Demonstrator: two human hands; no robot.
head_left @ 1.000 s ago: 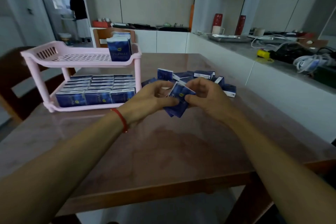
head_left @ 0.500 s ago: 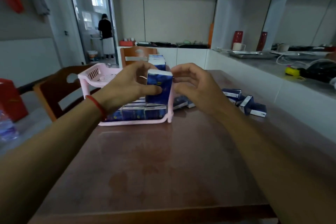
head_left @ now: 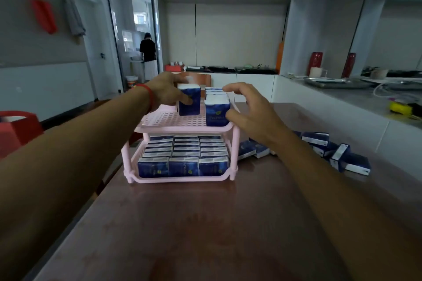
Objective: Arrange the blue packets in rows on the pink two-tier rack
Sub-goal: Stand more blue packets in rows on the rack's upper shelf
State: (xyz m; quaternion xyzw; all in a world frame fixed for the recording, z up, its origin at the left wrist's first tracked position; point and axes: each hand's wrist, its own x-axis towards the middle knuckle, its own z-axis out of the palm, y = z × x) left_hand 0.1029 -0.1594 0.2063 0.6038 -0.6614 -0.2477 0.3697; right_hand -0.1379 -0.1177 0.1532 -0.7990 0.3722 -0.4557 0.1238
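A kitchen-like room with white cabinets surrounds a brown table [head_left: 205, 223], and a person in black stands far off in a doorway [head_left: 148, 57]. On the upper tier of the pink rack [head_left: 180, 173], the left hand's [head_left: 166, 92] thumb and fingers pinch an upright blue packet [head_left: 189, 100], thumb pressed to its near face, fingers wrapped behind it. A red band [head_left: 148, 96] circles that wrist. Just to the right, a short row of packets [head_left: 217, 107] stands at the tier's right edge; the right hand [head_left: 253, 112] has its fingers spread and curled, the thumb touching the right side of the nearest packet, the fingertips hovering above the row. The lower tier is filled with three rows of packets [head_left: 183, 155] running from near to far. More loose packets [head_left: 328, 150] lie scattered on the table to the right of the rack.
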